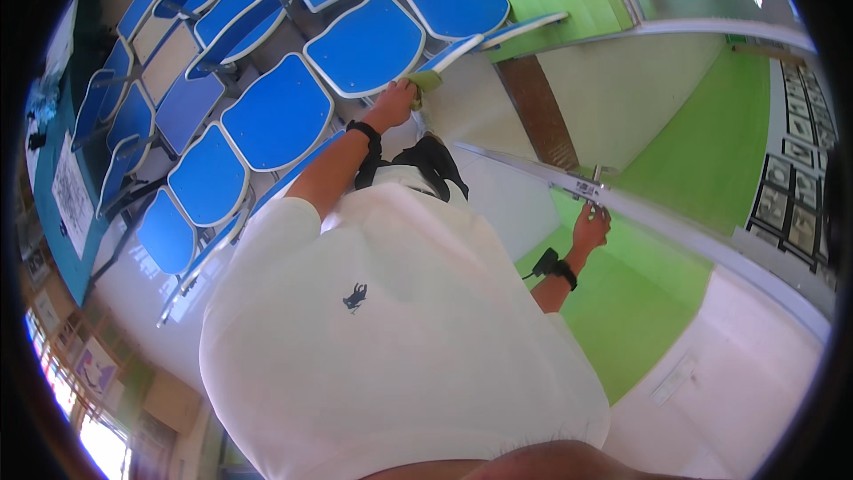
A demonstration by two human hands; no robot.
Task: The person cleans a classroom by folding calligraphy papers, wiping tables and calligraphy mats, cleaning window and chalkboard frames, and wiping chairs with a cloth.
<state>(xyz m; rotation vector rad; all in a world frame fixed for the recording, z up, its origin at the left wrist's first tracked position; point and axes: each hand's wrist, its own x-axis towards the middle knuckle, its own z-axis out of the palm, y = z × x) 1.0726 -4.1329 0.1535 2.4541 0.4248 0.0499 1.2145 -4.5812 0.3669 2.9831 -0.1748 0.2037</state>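
My left hand (pixel 394 105) holds a folded yellow-green cloth (pixel 426 82) beside the white-edged backrest of a blue chair (pixel 445 57). At the right, my right hand (pixel 590 224) is on the handle and lock (pixel 590 188) at the edge of a door (pixel 666 220); its fingers bend around the metal fitting, partly hidden. Both wrists wear black bands, and a small black device (pixel 548 263) sits by the right one.
Rows of blue chairs (pixel 276 112) fill the left and top. A teal-covered table (pixel 86 240) with papers stands at far left. Green-and-white walls (pixel 686 133) and framed pictures (pixel 786 200) are on the right. A brown strip (pixel 540 110) crosses the floor at the doorway.
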